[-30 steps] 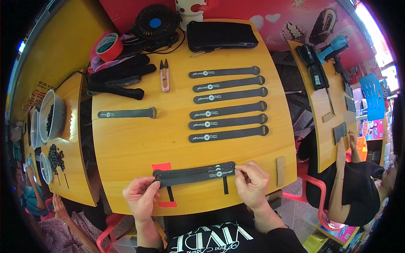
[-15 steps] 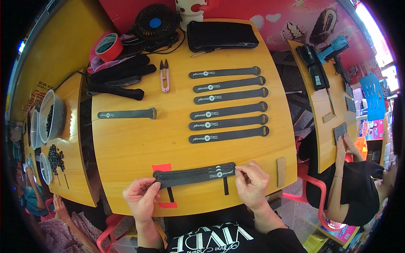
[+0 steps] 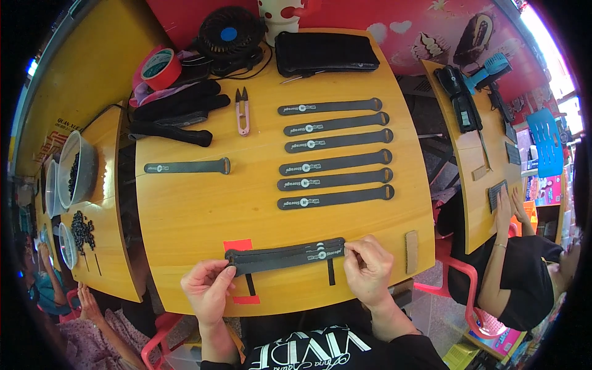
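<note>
A small stack of dark grey fabric straps (image 3: 280, 261) is stretched level between my two hands at the near edge of the table. My left hand (image 3: 206, 287) pinches its left end between thumb and fingers. At the other end, my right hand (image 3: 370, 268) pinches the straps in the same way. Beneath the stack, two thin black strips (image 3: 332, 271) lie on the tabletop, the left one over a red patch (image 3: 247, 300). Farther off, several similar straps (image 3: 336, 163) with slotted ends lie in a column, and a single strap (image 3: 185, 167) rests to the left.
Pink-handled thread snips (image 3: 243, 114), black cloth pieces (image 3: 176, 117), a tape roll (image 3: 161, 68), a fan (image 3: 229, 34) and a black pouch (image 3: 327, 52) stand at the back. A cardboard strip (image 3: 411, 253) lies right. People work at side tables, with plastic tubs (image 3: 83, 169) on the left.
My hands and the stack stay almost where they were. The whole view has shifted very slightly. At the right side table, the other person's hands have lifted and moved a little.
</note>
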Demonstrator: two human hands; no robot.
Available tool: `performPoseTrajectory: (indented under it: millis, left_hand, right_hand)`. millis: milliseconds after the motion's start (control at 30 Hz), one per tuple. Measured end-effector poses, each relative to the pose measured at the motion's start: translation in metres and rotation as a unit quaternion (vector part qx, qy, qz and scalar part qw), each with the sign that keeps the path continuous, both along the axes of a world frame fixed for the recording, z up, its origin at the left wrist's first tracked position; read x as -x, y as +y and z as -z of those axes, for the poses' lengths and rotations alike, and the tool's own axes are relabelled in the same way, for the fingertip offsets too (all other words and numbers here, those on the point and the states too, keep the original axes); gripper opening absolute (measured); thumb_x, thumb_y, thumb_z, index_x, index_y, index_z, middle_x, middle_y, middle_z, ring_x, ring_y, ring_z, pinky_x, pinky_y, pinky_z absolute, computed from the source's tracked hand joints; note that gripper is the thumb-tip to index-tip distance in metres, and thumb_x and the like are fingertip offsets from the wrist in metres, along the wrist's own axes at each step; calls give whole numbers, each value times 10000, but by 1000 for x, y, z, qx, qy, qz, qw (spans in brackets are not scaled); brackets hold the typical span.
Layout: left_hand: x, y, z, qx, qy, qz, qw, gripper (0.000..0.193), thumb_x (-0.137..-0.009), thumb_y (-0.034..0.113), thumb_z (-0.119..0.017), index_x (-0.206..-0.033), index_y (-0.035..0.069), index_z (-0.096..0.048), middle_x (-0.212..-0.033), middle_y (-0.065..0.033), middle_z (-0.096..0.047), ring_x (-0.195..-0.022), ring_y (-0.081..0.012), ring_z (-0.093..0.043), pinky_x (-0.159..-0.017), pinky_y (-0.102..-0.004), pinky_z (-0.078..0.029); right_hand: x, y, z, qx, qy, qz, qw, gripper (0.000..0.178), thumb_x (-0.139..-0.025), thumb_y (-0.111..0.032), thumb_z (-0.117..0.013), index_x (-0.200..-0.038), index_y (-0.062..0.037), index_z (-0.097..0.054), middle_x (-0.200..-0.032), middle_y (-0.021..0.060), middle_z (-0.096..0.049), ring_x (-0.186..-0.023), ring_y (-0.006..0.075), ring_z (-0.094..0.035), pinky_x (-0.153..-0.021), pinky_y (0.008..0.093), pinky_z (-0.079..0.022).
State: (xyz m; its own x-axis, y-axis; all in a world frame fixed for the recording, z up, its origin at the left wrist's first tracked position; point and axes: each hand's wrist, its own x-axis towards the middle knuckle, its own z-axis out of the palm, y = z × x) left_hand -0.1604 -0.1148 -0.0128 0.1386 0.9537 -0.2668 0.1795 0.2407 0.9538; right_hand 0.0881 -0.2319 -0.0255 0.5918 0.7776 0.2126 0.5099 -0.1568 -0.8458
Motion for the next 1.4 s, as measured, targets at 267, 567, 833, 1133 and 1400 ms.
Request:
performPoseTrajectory:
  millis: [267,567,833,1133,1400]
  left_hand:
    - [-2,-1,-1,7,-1,-7,1000,98,-821,-68,-731,-907,-32,-702,-681,-35,-659,-515,-57,-578,-448,-177,-416]
    - [0,1,2,-5,-14,-4,1000,92,-825,-60,-723,-909,-33,-697,-685,-49,-668,-497,-68,-582,-419,-166,-394]
    - [-2,0,2,9,-46,-2,999,111,-818,-74,-734,-906,-17,-696,-683,-33,-665,-555,-66,-605,-481,-189,-446]
    - [-3,-4,10,-68,-3,-3,998,126,-778,-103,-761,-835,-26,-680,-723,-10,-633,-627,-50,-579,-551,-201,-443]
    - [-8,-5,7,-139,61,4,988,134,-778,-114,-746,-833,-25,-662,-740,-11,-624,-653,-58,-589,-587,-199,-453]
  right_hand:
    - [0,0,0,8,-14,1,1000,152,-744,149,-665,-850,40,-663,-728,121,-580,-537,203,-571,-490,283,-434]
    - [3,4,2,-12,-14,10,1000,158,-727,171,-631,-826,51,-661,-691,75,-550,-528,113,-497,-477,242,-364]
    - [0,0,-3,35,-44,-2,998,156,-737,135,-654,-849,29,-671,-728,124,-579,-545,220,-568,-488,304,-435]
    - [1,1,-1,28,-21,-5,999,170,-723,150,-631,-847,36,-651,-725,125,-566,-581,220,-563,-516,293,-427]
    - [3,3,2,13,-28,5,1000,146,-748,183,-602,-804,52,-633,-694,67,-519,-549,89,-468,-475,232,-323]
